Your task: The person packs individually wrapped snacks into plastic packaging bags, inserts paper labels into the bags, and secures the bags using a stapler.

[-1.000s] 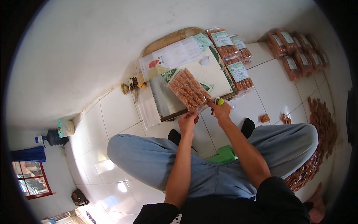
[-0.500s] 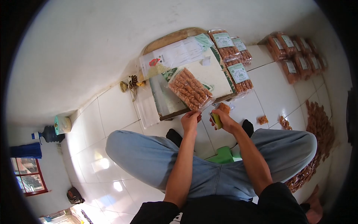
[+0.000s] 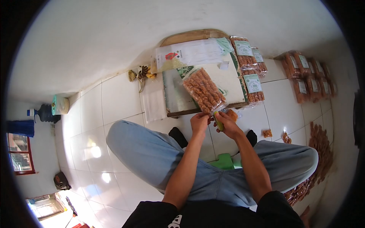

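Observation:
A clear bag of brown twisted snacks point(image 3: 204, 89) lies on a low table point(image 3: 232, 88), its near end over the table's front edge. My left hand point(image 3: 200, 123) pinches that near end of the plastic. My right hand point(image 3: 227, 124) is wrapped round a small yellow-green tool point(image 3: 218, 121), which looks like a stapler, and holds it against the bag's near corner. Flat printed plastic bags point(image 3: 190, 53) lie across the back of the table. Labelled snack packs point(image 3: 254, 88) stand at its right side.
More packed bags point(image 3: 307, 78) are stacked at the right wall. Loose snack pieces point(image 3: 320, 152) cover the floor at the right. A green object point(image 3: 224, 162) sits between my legs. Bananas point(image 3: 150, 75) lie left of the table. Part of another person's bare foot point(image 3: 305, 216) shows at lower right.
My right hand has brought the yellow-green tool back to the bag's near end, beside my left hand. Half a second ago it was a little apart. The whole view has shifted.

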A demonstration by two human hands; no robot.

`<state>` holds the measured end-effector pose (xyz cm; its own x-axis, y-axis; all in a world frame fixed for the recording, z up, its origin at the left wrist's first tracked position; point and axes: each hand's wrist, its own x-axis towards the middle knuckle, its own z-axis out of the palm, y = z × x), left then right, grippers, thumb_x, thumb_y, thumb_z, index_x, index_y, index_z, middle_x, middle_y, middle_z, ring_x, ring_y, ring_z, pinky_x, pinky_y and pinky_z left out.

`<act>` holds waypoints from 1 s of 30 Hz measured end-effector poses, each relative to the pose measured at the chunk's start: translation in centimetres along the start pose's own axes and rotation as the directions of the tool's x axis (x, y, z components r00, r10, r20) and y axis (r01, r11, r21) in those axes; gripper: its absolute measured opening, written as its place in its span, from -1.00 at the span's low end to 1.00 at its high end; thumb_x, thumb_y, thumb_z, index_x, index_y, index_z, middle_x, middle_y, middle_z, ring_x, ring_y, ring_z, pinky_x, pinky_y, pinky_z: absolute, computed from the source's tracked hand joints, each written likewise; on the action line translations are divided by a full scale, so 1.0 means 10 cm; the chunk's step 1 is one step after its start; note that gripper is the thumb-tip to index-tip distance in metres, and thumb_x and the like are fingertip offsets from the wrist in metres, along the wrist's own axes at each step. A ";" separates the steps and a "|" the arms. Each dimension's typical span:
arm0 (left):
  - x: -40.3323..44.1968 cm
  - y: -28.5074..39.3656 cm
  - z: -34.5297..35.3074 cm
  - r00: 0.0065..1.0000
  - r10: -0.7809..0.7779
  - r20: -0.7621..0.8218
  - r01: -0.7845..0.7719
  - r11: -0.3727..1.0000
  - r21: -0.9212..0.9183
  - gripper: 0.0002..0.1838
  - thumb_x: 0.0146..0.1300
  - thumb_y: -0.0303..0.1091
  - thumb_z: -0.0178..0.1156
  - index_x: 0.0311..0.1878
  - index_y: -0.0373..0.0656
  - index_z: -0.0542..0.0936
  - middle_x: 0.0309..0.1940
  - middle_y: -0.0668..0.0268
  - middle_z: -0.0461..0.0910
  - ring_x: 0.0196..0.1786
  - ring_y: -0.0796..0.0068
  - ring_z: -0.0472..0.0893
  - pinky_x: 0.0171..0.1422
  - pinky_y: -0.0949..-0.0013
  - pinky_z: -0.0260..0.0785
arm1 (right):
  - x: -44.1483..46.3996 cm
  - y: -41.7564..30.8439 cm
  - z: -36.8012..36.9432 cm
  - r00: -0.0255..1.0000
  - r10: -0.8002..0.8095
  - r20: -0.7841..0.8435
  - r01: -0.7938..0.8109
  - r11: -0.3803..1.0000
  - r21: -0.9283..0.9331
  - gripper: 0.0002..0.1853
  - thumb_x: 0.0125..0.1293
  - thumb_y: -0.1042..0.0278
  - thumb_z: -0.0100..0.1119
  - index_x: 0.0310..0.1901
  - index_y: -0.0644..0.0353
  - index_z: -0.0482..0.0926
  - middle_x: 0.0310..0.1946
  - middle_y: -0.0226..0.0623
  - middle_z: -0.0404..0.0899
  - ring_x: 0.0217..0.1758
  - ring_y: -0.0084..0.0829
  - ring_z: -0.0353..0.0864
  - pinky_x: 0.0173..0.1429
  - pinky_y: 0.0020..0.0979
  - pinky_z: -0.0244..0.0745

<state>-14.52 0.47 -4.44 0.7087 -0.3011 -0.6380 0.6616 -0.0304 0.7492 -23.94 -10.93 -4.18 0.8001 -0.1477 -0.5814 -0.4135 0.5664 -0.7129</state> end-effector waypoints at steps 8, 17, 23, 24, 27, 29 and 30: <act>0.06 -0.06 -0.05 1.000 -0.007 -0.004 0.007 1.000 0.010 -0.84 0.15 -0.58 0.19 -0.19 -0.41 0.60 -0.35 0.16 0.65 -0.38 0.44 0.62 -0.31 0.45 0.48 | 0.10 0.03 -0.01 1.000 0.007 -0.015 -0.007 1.000 -0.012 -0.60 0.38 -0.09 0.12 -0.12 0.13 0.48 -0.26 -0.46 0.43 -0.26 -0.54 0.43 -0.35 -0.44 0.35; 0.06 0.01 -0.10 0.998 -0.058 -0.004 0.058 0.998 0.018 -0.83 0.15 -0.58 0.18 -0.18 -0.39 0.60 -0.35 0.16 0.65 -0.36 0.43 0.63 -0.31 0.43 0.49 | 0.13 0.07 0.01 0.998 -0.056 -0.025 0.055 0.998 -0.041 -0.50 0.30 -0.16 0.19 -0.14 0.21 0.54 -0.28 -0.43 0.46 -0.24 -0.56 0.44 -0.36 -0.46 0.34; 0.05 0.05 -0.15 0.998 -0.054 -0.019 0.056 0.990 0.131 -0.84 0.14 -0.44 0.24 -0.22 -0.25 0.66 -0.37 0.32 0.64 -0.37 0.51 0.57 -0.32 0.42 0.42 | 0.14 0.08 0.08 0.998 -0.064 -0.015 0.064 0.998 -0.016 -0.59 0.40 -0.02 0.12 -0.06 0.23 0.53 -0.27 -0.40 0.49 -0.23 -0.52 0.48 -0.35 -0.43 0.38; 0.05 0.06 -0.15 0.998 -0.065 -0.019 0.067 0.987 0.146 -0.85 0.13 -0.42 0.24 -0.24 -0.23 0.68 -0.40 0.35 0.62 -0.38 0.52 0.55 -0.32 0.41 0.40 | 0.14 0.09 0.09 0.998 -0.064 -0.021 0.064 0.998 -0.011 -0.56 0.37 -0.06 0.14 -0.08 0.24 0.54 -0.27 -0.40 0.49 -0.24 -0.53 0.47 -0.35 -0.44 0.36; 0.05 0.07 -0.14 0.996 -0.084 -0.030 0.088 0.984 0.157 -0.86 0.12 -0.41 0.26 -0.27 -0.23 0.70 -0.44 0.38 0.60 -0.39 0.54 0.52 -0.34 0.40 0.37 | 0.14 0.10 0.09 0.998 -0.066 -0.026 0.066 0.998 0.008 -0.56 0.38 -0.06 0.13 -0.08 0.24 0.53 -0.26 -0.40 0.49 -0.24 -0.53 0.47 -0.34 -0.44 0.36; 0.05 0.07 -0.13 0.995 -0.092 -0.039 0.097 0.984 0.151 -0.86 0.11 -0.41 0.26 -0.29 -0.24 0.70 -0.46 0.38 0.60 -0.41 0.54 0.51 -0.36 0.41 0.35 | 0.14 0.10 0.09 0.997 -0.069 -0.024 0.069 0.997 0.020 -0.59 0.41 -0.02 0.10 -0.06 0.23 0.52 -0.26 -0.40 0.49 -0.23 -0.51 0.48 -0.33 -0.42 0.37; 0.06 0.07 -0.13 0.995 -0.091 -0.041 0.095 0.986 0.139 -0.86 0.11 -0.42 0.27 -0.29 -0.25 0.70 -0.47 0.37 0.59 -0.41 0.54 0.51 -0.37 0.41 0.35 | 0.14 0.10 0.09 0.997 -0.068 -0.028 0.069 0.997 0.038 -0.59 0.41 -0.02 0.10 -0.06 0.23 0.52 -0.26 -0.40 0.48 -0.23 -0.51 0.48 -0.33 -0.42 0.37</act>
<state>-13.37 1.51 -4.51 0.6551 -0.2582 -0.7100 0.6859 -0.1908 0.7023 -22.82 -9.83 -5.40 0.8140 -0.2084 -0.5423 -0.3405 0.5852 -0.7359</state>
